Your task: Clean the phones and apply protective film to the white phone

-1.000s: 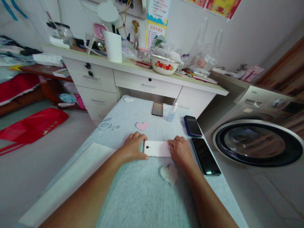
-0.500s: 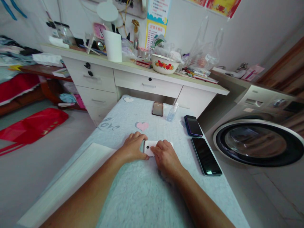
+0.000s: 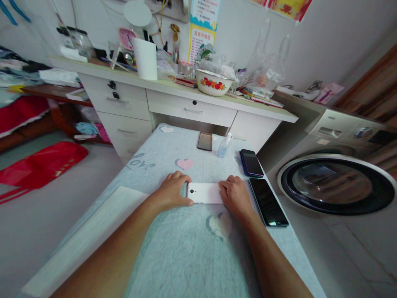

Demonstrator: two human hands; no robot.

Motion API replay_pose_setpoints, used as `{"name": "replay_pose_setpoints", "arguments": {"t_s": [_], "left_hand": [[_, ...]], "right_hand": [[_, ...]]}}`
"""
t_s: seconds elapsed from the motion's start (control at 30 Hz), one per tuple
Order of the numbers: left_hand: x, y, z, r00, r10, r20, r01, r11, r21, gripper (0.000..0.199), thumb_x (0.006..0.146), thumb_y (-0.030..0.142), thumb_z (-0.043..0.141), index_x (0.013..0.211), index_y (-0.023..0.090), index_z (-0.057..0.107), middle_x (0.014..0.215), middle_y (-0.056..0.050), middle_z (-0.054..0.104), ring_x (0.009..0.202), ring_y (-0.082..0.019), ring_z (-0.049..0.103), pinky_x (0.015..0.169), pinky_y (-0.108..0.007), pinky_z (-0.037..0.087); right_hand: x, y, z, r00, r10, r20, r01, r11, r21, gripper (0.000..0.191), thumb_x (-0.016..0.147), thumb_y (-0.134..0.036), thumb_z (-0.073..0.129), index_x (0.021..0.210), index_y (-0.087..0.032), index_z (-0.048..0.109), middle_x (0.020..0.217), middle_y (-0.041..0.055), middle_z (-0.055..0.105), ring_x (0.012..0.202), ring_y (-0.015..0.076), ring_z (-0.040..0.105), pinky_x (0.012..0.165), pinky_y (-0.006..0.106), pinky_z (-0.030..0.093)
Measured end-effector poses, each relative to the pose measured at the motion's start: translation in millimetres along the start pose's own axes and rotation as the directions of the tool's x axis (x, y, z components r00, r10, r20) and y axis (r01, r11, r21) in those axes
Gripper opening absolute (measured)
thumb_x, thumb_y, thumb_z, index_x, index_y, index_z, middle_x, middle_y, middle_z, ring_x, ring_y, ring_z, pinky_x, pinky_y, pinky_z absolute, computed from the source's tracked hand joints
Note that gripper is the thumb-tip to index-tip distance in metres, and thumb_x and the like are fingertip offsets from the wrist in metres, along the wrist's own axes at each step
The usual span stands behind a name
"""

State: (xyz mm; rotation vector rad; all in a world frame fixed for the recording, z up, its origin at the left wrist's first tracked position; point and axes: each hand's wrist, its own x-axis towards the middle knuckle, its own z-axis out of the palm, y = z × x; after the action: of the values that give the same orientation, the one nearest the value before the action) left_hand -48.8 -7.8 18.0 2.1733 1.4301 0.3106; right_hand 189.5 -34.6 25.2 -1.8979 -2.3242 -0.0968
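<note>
A white smartphone (image 3: 204, 193) lies back up on the cloth-covered table, its camera lens toward the left end. My left hand (image 3: 173, 192) grips that end, thumb on the near edge and fingers on the far edge. At the opposite end, my right hand (image 3: 235, 194) has its fingers curled together and pressed onto the phone's back. Whether something small is tucked under those fingers is hidden. To the right of this hand lies a large dark phone (image 3: 269, 203), screen up.
Beyond it sits another dark phone (image 3: 252, 162). Farther back are a clear spray bottle (image 3: 223, 145) and a translucent phone case (image 3: 205, 141). A white strip (image 3: 89, 236) lies along the left side. A desk (image 3: 192, 108) closes the far end; a washing machine (image 3: 328, 128) stands right.
My right hand has slid rightward along the phone's back, from near the camera lens to the right end, uncovering the middle. My left hand keeps its grip on the left end.
</note>
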Motion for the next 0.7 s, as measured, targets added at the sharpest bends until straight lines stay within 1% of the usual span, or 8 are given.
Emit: {"name": "replay_pose_setpoints", "arguments": {"t_s": [0.07,0.17,0.43,0.63,0.7], "left_hand": [[0.2,1.2,-0.3,1.0,-0.009,0.002,0.009,1.0,0.007,0.061,0.056,0.041,0.073,0.112,0.024,0.055,0.115,-0.007,0.051,0.11,-0.029,0.046,0.095,-0.038,0.038],[0.7,2.7,0.2,1.0,-0.011,-0.009,0.011,1.0,0.013,0.059,0.055,0.041,0.073,0.11,0.024,0.056,0.113,-0.007,0.051,0.109,-0.029,0.046,0.094,-0.038,0.039],[2.1,-0.6,4.8,0.999,0.007,-0.044,-0.005,1.0,0.03,0.06,0.054,0.043,0.075,0.108,0.025,0.056,0.113,-0.006,0.052,0.108,-0.029,0.047,0.093,-0.038,0.039],[2.5,0.7,4.5,0.999,-0.005,-0.043,0.007,0.999,0.035,0.059,0.054,0.043,0.075,0.107,0.025,0.056,0.111,-0.005,0.053,0.108,-0.029,0.047,0.092,-0.038,0.039],[2.6,0.1,5.0,0.999,0.001,-0.048,0.001,0.999,0.038,0.06,0.054,0.044,0.076,0.108,0.025,0.056,0.112,-0.006,0.052,0.108,-0.029,0.047,0.093,-0.038,0.039]], "right_hand": [[0.0,-1.0,2.1,1.0,0.011,-0.014,-0.011,1.0,-0.01,0.027,0.093,-0.025,0.045,0.082,-0.02,0.069,0.085,0.0073,0.058,0.084,0.0196,0.046,0.077,0.031,0.029],[0.2,-8.6,6.8,0.999,-0.013,-0.033,0.013,1.0,-0.012,0.027,0.093,-0.024,0.044,0.082,-0.019,0.068,0.085,0.0076,0.058,0.085,0.0202,0.046,0.076,0.032,0.029],[2.7,-39.6,14.5,0.987,-0.157,-0.016,0.158,0.986,0.053,0.022,0.093,-0.02,0.045,0.094,-0.021,0.067,0.09,0.0062,0.057,0.086,0.02,0.044,0.076,0.032,0.029],[2.5,-52.7,14.5,0.961,-0.278,-0.007,0.277,0.955,0.103,0.02,0.094,-0.023,0.047,0.099,-0.022,0.066,0.094,0.0054,0.057,0.088,0.0193,0.043,0.076,0.032,0.028],[2.7,-54.7,14.1,0.955,-0.297,-0.012,0.296,0.948,0.118,0.021,0.094,-0.026,0.047,0.101,-0.022,0.066,0.095,0.0054,0.057,0.087,0.0191,0.042,0.076,0.032,0.028]]}}
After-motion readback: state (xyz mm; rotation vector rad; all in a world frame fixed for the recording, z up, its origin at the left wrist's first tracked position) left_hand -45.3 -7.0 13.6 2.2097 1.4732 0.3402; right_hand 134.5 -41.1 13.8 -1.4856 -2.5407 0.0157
